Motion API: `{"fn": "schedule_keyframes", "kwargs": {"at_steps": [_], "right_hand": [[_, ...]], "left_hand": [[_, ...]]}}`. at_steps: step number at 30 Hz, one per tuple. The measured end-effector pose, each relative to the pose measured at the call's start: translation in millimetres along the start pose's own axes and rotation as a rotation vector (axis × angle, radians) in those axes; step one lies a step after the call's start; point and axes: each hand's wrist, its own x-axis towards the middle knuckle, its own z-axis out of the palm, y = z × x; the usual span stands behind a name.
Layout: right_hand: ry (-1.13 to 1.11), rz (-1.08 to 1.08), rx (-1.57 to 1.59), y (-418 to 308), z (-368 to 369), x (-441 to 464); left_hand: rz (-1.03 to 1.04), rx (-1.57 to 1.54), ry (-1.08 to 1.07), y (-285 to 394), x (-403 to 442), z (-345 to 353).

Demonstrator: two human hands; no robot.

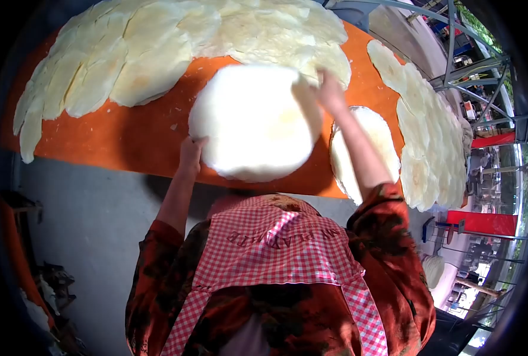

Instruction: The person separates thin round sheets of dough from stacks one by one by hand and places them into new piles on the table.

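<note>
A large, round, pale flatbread [252,121] is in front of me at the near edge of the orange tabletop. My left hand [192,154] pinches its lower left rim, thumb on top and fingers mostly hidden below. At the upper right rim is my right hand [331,92], slightly blurred, with finger and thumb apart; it casts a shadow on the bread, and I cannot tell whether it touches. A smaller round flatbread [368,148] lies to the right under my right forearm, partly hidden and overhanging the near edge.
Overlapping flatbreads [151,65] cover the far side of the orange tabletop [139,139]. Another overlapping row [424,130] runs down the right side. Grey floor [92,237] lies below the near edge. A metal frame [477,71] stands beyond at the right.
</note>
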Motion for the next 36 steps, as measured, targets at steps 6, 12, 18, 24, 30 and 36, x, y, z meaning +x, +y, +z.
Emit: {"fn": "schedule_keyframes", "kwargs": {"at_steps": [6,12,18,24,30,36], "right_hand": [[-0.147,0.932,0.809,62,56,-178],[-0.415,1.119,1.273,30,55,-208],[-0.184,1.080,1.787,13,69,-202],[-0.187,1.064,1.325,45,89,-153],[-0.090,0.808,1.078,35,104,-168],[-0.035,0.614,1.182,41,90,-167]], "left_hand": [[-0.072,-0.002,0.110,8,-3,8],[-0.289,-0.223,0.016,23,3,12],[-0.374,-0.182,-0.116,-11,-41,-2],[-0.027,-0.146,-0.158,15,-35,10],[-0.085,-0.009,-0.021,11,-27,24],[0.796,0.840,-0.310,-16,-16,-31]]}}
